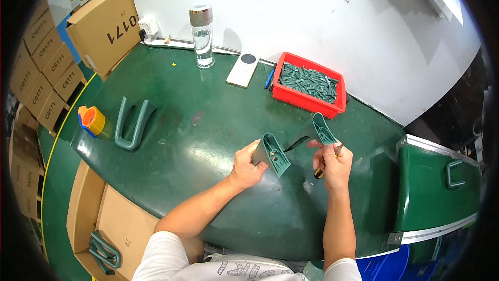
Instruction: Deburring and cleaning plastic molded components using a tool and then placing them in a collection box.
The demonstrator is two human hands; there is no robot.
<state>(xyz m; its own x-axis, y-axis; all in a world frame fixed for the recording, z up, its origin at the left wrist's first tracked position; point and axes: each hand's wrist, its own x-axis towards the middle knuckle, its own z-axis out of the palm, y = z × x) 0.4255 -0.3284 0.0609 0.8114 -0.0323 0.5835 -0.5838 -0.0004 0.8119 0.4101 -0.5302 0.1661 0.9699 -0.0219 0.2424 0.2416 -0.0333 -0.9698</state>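
A dark green U-shaped plastic part point(263, 152) is held above the table, its two hollow, open ends facing up toward me. My left hand point(246, 168) is closed around one leg of it. On the other leg, my right hand point(338, 168) grips near the open end. The same hand also holds a slim tool with a yellow-and-black handle point(319, 172), whose tip is hard to make out. Ribs show inside both hollow ends. Lying farther left on the table is a similar U-shaped part point(128, 142), which neither hand touches.
A red bin point(309, 106) of small green pieces stands at the back, near a pale phone-like slab point(236, 77) and a water bottle point(203, 47). At left sits an orange tape dispenser point(92, 120). An open carton point(125, 213) with green parts is lower left; a green metal-edged panel point(431, 187) is right.
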